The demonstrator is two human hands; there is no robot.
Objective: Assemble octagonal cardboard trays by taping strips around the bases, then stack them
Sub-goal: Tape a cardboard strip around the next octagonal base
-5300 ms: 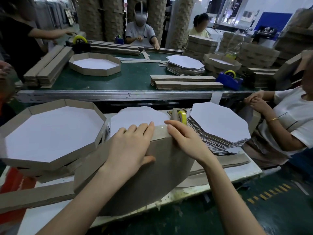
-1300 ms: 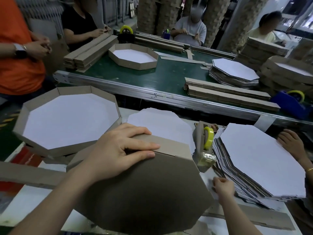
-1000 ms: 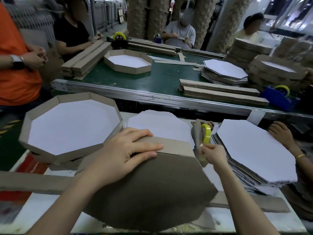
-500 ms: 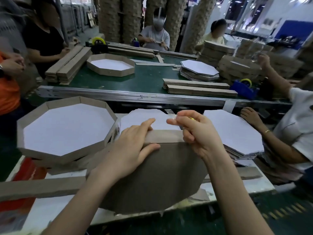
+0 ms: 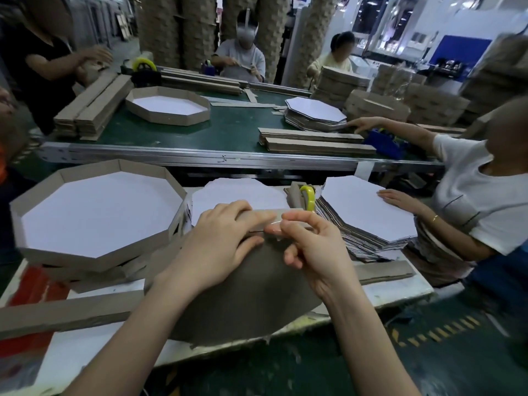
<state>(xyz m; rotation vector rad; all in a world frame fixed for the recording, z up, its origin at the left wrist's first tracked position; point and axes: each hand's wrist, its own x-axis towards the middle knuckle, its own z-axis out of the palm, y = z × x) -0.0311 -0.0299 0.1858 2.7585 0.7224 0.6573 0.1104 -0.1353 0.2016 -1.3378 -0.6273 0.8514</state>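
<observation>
Half-built tray (image 5: pixel 243 298) is tipped up on the bench (image 5: pixel 397 292), grey underside facing the camera. Left hand (image 5: pixel 217 241) lies flat over the tray's top edge, fingers on the strip (image 5: pixel 271 210), thumb on the grey face. Right hand (image 5: pixel 314 250) is pinching a bit of clear tape (image 5: pixel 275 225) right at that same edge. Just behind the tray sits a yellow tape dispenser (image 5: pixel 308 197). Left of the tray are finished trays (image 5: pixel 94 212), and right of it a pile of white bases (image 5: pixel 368 207).
</observation>
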